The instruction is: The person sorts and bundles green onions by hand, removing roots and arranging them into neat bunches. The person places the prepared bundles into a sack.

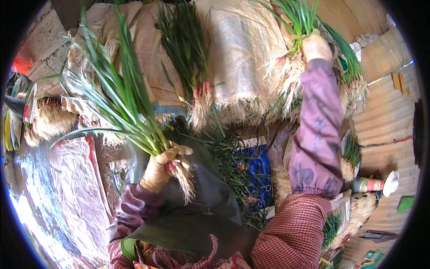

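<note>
Two hands show, and each one holds one bunch. At eight o'clock, the left hand [163,168], in what looks like a thin, pale yellow glove, has its fingers clamped on one bunch of long, flat green leaves with pink bulbs and stringy cream roots [141,121]. The leaves point up toward eleven o'clock and the roots hang down.

Between one and two o'clock, the right hand [317,46] has its fingers closed around a second green bunch with pink bulbs and tangled pale roots [298,29]. Just beside it, at two o'clock, is another long green bunch [350,62].

Between eleven and twelve o'clock, one dark green bunch with pink bulbs [195,67] lies on a wrinkly beige woven sack [246,49]. Pale roots poke out under the sack's edge. Between four and five o'clock is one shiny blue sheet [257,179], with loose green leaves [228,166] beside it.
</note>
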A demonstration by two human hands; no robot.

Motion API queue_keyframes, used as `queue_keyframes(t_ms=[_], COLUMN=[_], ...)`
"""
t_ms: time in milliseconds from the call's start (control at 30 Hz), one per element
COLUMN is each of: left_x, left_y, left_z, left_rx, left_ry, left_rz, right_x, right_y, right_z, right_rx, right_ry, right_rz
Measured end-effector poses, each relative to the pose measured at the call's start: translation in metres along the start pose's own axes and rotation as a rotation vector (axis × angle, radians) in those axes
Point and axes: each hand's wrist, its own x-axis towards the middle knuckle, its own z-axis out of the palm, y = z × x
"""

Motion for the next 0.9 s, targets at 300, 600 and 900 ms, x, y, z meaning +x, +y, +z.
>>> queue_keyframes(t_ms=[300,600,900], left_x=[0.004,0.008,0.036], left_y=[0.004,0.004,-0.008], left_z=[-0.013,0.004,-0.010], left_rx=[-0.005,0.114,0.191], left_ry=[-0.014,0.056,0.267], left_rz=[-0.044,0.003,0.084], right_x=[-0.152,-0.184,-0.291], right_y=[-0.145,-0.174,-0.140], right_z=[0.099,0.146,0.076], right_rx=[0.468,0.568,0.739], right_ry=[0.412,-0.546,-0.339], right_rz=[-0.537,-0.375,-0.680])
